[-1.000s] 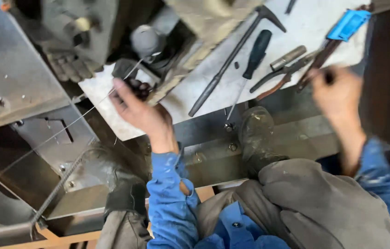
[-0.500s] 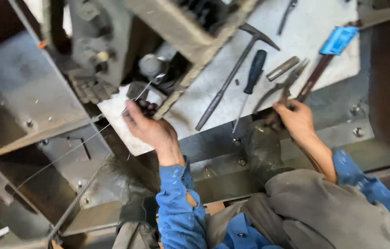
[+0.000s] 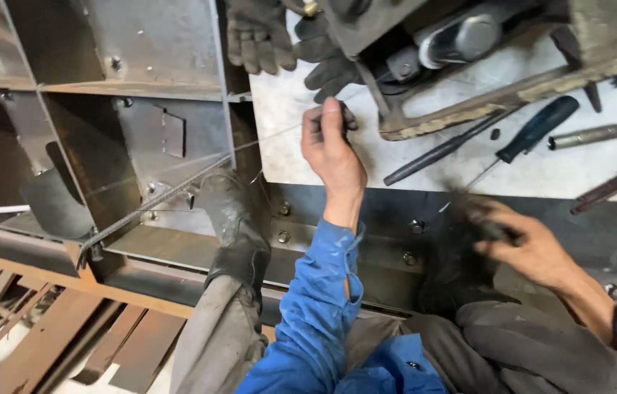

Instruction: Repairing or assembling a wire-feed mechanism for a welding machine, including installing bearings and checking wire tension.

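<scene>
A: What sits at the far left?

B: Grey steel frame compartments (image 3: 140,109), with a thin wire (image 3: 177,164) stretched across them toward the middle.

A: Who holds the wire?

B: The left hand (image 3: 332,149), in a blue sleeve, pinches its end between closed fingers (image 3: 330,117), just below dark work gloves (image 3: 279,36).

A: And further right?

B: A white desk (image 3: 308,157) carries a black-handled screwdriver (image 3: 527,135) and a metal cylinder (image 3: 586,135). Below it, the right hand (image 3: 531,248) curls its fingers around something dark and blurred beside a boot (image 3: 454,270); what it grips I cannot tell.
</scene>
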